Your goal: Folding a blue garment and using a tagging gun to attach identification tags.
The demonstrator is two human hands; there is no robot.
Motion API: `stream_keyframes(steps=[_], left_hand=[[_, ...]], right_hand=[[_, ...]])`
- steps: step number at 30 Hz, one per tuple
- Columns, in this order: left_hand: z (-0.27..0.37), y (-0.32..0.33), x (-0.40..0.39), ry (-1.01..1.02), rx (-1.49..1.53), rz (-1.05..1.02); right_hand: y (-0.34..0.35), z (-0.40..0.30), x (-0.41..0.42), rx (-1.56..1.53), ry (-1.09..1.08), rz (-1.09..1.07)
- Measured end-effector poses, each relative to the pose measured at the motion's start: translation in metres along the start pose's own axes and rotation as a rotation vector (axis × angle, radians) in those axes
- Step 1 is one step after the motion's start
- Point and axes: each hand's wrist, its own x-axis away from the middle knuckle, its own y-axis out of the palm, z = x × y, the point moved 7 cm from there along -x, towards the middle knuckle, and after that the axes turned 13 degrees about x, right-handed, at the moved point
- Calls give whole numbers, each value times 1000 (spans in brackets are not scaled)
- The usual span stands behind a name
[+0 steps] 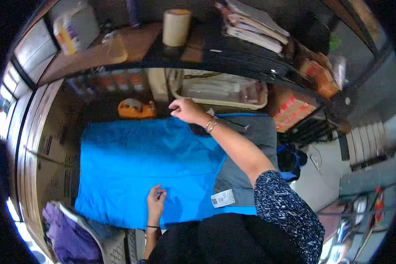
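A blue fabric piece or garment [145, 158] lies spread flat before me, with a grey section [234, 175] on its right. A white label [222, 198] bearing print and a code rests on the grey part near the front edge. Above the front of the blue cloth is my left hand [156, 201], fingers loosely bent and nothing seen in them. My right hand [188, 110] reaches across to the far edge, its fingers curled and blurred. Whether it grips anything small cannot be made out. Left of it sits an orange tape dispenser [137, 109]. A dark round item [199, 129] is partly hidden under my right wrist.
Behind the cloth stands a white plastic basket [231, 105] with clear packaging. A cardboard box [293, 110] is at the right. The raised shelf holds a cream roll [176, 28], a plastic jug [76, 29] and stacked papers [254, 26]. Purple fabric [69, 236] lies front left.
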Motion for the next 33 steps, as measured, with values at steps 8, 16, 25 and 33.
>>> stream_keyframes(steps=[8,16,25,33], left_hand=[[0,5,-11,-10,-151,-9],[6,94,10,47,-418,-36],[21,218,47,217,-604,-35],[26,217,81,268,-688,87]], right_hand=[[-154,53,80,162,116,449],[-331,185,198,639,242,884],[-374,245,166,757,46,629],[-349,272,111,980,128,225]])
